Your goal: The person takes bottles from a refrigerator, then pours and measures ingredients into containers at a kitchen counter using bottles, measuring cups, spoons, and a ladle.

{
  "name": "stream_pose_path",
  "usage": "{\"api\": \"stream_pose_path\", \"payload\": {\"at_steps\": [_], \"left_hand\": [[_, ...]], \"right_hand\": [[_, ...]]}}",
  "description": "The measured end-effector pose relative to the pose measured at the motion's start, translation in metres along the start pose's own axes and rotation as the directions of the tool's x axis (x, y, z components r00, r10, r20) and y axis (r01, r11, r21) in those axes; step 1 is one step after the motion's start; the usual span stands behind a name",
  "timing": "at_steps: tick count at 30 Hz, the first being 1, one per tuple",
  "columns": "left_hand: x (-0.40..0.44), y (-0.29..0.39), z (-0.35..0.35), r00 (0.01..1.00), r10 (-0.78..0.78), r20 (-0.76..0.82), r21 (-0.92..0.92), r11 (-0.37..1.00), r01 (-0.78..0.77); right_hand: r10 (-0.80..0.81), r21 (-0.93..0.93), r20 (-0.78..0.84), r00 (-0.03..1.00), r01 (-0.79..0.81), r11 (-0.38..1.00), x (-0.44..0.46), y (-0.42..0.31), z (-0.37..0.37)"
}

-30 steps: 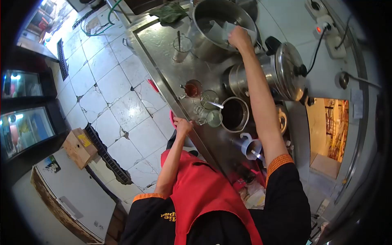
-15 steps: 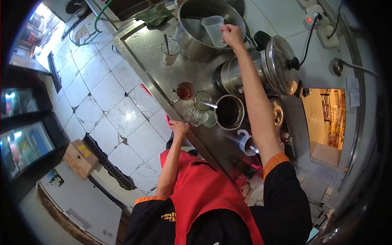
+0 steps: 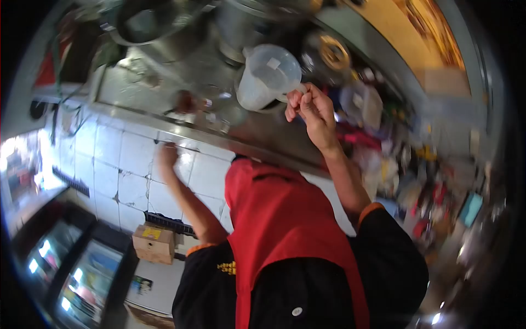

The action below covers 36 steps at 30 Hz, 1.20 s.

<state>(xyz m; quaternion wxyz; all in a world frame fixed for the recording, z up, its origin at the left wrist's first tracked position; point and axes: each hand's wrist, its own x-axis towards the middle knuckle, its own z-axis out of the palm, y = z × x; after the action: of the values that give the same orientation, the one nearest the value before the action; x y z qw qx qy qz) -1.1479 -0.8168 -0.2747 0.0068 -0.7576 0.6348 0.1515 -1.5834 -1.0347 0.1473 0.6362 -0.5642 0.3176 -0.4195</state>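
My right hand (image 3: pixel 311 109) grips the handle of a translucent plastic measuring jug (image 3: pixel 269 77), raised above the steel counter (image 3: pixel 263 131). The jug tilts with its mouth turned toward the camera. My left hand (image 3: pixel 167 156) is blurred beside the counter's front edge, over the floor; its fingers cannot be made out. Close to that edge stands a glass of reddish-brown drink (image 3: pixel 184 102), with smeared clear glasses (image 3: pixel 222 118) to its right. A large steel pot (image 3: pixel 164 41) is at the upper left, and part of a dark pot shows behind the jug.
A steel urn (image 3: pixel 241 27) stands at the back of the counter. Assorted packages and containers (image 3: pixel 405 186) crowd the right side. A cardboard box (image 3: pixel 153 243) and glass-front fridges (image 3: pixel 90 279) are at the lower left, beyond the tiled floor (image 3: pixel 131 164).
The measuring jug has come out of the large pot and moved right in my right hand. My left hand has left the counter edge. The view has swung to the right.
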Motion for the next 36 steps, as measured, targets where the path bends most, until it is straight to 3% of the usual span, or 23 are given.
{"api": "stream_pose_path", "payload": {"at_steps": [1,2,3,4,5,6,7,8,10,11,13,15,17,18,19,21,24,28,34,36], "left_hand": [[0.009,-0.031,-0.089,0.989,-0.045,-0.141,-0.014,0.999,0.043],[0.031,-0.043,-0.168,0.963,-0.055,-0.264,0.087,0.993,0.081],[0.059,-0.057,-0.224,0.834,0.055,-0.549,0.096,0.995,-0.003],[0.102,-0.059,-0.284,0.771,-0.057,-0.634,-0.065,0.998,0.021],[0.130,-0.030,-0.340,0.680,-0.178,-0.711,-0.110,0.984,0.143],[0.163,0.003,-0.389,0.640,-0.238,-0.730,0.000,0.937,0.349],[0.203,0.008,-0.414,0.647,-0.113,-0.754,-0.009,0.987,0.162],[0.266,-0.029,-0.418,0.765,-0.047,-0.642,-0.168,0.982,-0.081],[0.366,-0.074,-0.415,0.687,0.161,-0.709,0.181,0.983,-0.043],[0.391,-0.073,-0.417,0.687,0.175,-0.706,0.184,0.981,-0.061],[0.426,-0.060,-0.417,0.757,0.168,-0.631,0.350,0.933,0.085],[0.462,-0.074,-0.405,0.826,0.168,-0.538,0.363,0.931,0.047],[0.522,-0.115,-0.386,0.906,0.132,-0.402,0.300,0.954,-0.006],[0.525,-0.104,-0.385,0.935,0.000,-0.354,0.383,0.912,0.145],[0.525,-0.097,-0.382,0.937,0.009,-0.350,0.385,0.913,0.135],[0.487,-0.046,-0.387,0.878,-0.105,-0.467,0.331,0.900,0.284],[0.475,-0.022,-0.387,0.852,-0.170,-0.496,0.317,0.878,0.360],[0.481,-0.022,-0.384,0.888,-0.187,-0.420,0.370,0.858,0.356],[0.440,0.021,-0.400,0.861,-0.225,-0.456,0.203,0.916,0.347],[0.404,0.046,-0.409,0.828,-0.151,-0.540,0.198,0.933,0.300]], "right_hand": [[0.023,-0.020,-0.075,0.997,-0.025,1.000,-0.033,-0.009,-0.022],[0.072,-0.170,-0.123,0.990,-0.092,0.981,-0.060,-0.019,-0.042],[0.115,-0.311,-0.170,0.979,-0.164,0.936,-0.085,-0.030,-0.062],[0.161,-0.369,-0.248,0.955,-0.247,0.896,-0.110,-0.037,-0.084],[0.159,-0.372,-0.296,0.942,-0.267,0.889,-0.136,-0.043,-0.104],[0.087,-0.586,-0.376,0.923,-0.309,0.749,-0.160,-0.049,-0.120],[0.004,-0.751,-0.427,0.904,-0.356,0.556,-0.177,-0.054,-0.133],[0.001,-0.748,-0.484,0.875,-0.414,0.518,-0.190,-0.060,-0.142],[0.015,-0.758,-0.519,0.854,-0.469,0.454,-0.221,-0.060,-0.168],[0.032,-0.774,-0.530,0.848,-0.498,0.391,-0.232,-0.055,-0.179],[0.032,-0.701,-0.634,0.772,-0.592,0.397,-0.246,-0.042,-0.190],[0.015,-0.760,-0.626,0.780,-0.615,0.209,-0.257,-0.035,-0.200],[0.033,-0.737,-0.652,0.758,-0.643,0.210,-0.259,-0.035,-0.202],[0.055,-0.722,-0.662,0.747,-0.657,0.217,-0.261,-0.034,-0.203],[0.056,-0.715,-0.671,0.740,-0.665,0.215,-0.264,-0.033,-0.207],[0.076,-0.732,-0.660,0.748,-0.662,0.160,-0.271,-0.030,-0.213],[0.088,-0.706,-0.680,0.728,-0.682,0.191,-0.273,-0.033,-0.216],[0.099,-0.708,-0.679,0.727,-0.684,0.176,-0.272,-0.046,-0.213],[0.082,-0.686,-0.682,0.727,-0.674,0.274,-0.290,-0.047,-0.220],[0.240,-0.445,-0.775,0.585,-0.775,0.449,-0.307,-0.041,-0.224]]}}
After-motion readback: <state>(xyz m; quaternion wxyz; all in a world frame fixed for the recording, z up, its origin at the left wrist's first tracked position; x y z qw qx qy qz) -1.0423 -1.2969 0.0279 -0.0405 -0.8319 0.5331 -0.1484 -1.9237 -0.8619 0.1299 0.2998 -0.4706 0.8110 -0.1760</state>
